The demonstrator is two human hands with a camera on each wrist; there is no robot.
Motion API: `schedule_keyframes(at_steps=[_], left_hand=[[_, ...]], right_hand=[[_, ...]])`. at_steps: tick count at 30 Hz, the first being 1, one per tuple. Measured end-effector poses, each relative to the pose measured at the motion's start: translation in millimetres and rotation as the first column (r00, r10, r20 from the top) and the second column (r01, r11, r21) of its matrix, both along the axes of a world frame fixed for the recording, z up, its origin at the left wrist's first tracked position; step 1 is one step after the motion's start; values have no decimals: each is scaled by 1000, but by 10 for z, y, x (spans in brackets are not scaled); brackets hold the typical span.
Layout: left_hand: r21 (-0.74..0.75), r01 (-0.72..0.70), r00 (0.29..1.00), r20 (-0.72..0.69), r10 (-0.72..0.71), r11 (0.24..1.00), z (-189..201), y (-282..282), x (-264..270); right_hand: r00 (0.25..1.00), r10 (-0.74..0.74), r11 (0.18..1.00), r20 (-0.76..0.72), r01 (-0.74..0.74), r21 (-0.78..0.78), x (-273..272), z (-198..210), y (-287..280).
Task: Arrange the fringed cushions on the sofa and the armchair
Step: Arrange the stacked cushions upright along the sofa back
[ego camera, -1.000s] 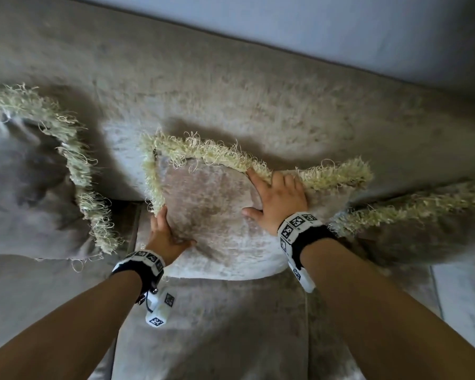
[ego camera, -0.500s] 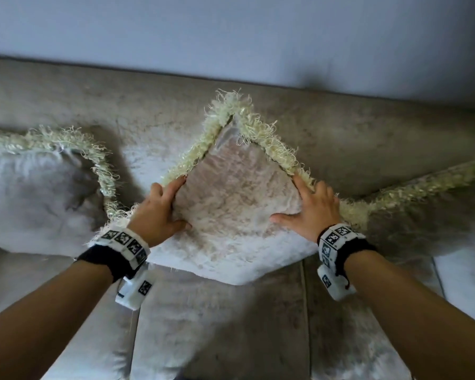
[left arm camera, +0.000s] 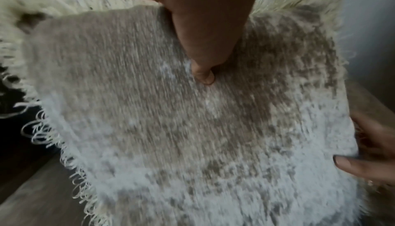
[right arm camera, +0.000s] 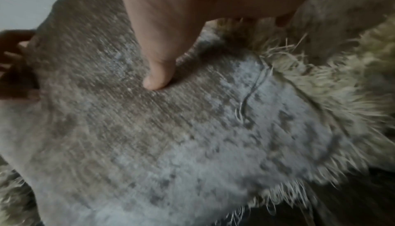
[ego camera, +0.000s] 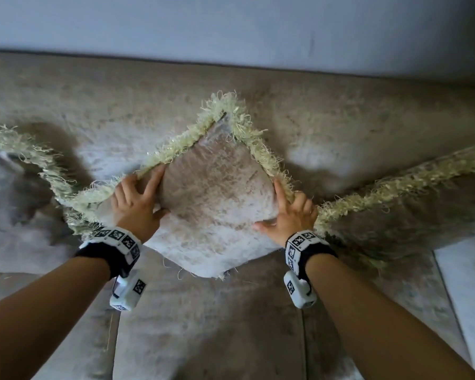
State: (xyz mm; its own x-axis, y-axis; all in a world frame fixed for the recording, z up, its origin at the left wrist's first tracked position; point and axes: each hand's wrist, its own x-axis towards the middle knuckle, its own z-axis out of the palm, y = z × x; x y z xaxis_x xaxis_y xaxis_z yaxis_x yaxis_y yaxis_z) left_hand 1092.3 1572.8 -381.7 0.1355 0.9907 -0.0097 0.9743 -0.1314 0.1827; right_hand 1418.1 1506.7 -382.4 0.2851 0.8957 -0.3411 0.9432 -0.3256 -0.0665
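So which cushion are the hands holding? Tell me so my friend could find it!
Look at the long beige velvety sofa under the pale wall. Three beige cushions with shaggy cream fringe lean against its back. Yours is the middle fringed cushion, between the left hand and right hand: it alone stands on a corner like a diamond.

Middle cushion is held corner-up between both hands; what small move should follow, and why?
Probably ease the middle cushion back against the sofa backrest and let go. The left hand and right hand grip its side edges, its top corner points up, and fringed cushions flank it on both sides.
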Motion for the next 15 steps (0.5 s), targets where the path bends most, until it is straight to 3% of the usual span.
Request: schedule_keyframes(at_steps=[5,9,12,15], left_hand=[[11,20,1000,16,-20,1000,-100,102,-45],[21,180,984,-13,-180,983,27,273,-157],[-108,280,958,-30,-285,954,51,447,-169],[-206,262,964,8,-266,943,39,496,-96]], right_hand=[[999,18,999,-51,-16,31,81,-93,-73],[978,194,971,-74,-181,153,5,-150,-29],[965,214,968,-154,-188,167,-81,-154,108],[961,184,974,-207,-150,170,-124,-175,204]])
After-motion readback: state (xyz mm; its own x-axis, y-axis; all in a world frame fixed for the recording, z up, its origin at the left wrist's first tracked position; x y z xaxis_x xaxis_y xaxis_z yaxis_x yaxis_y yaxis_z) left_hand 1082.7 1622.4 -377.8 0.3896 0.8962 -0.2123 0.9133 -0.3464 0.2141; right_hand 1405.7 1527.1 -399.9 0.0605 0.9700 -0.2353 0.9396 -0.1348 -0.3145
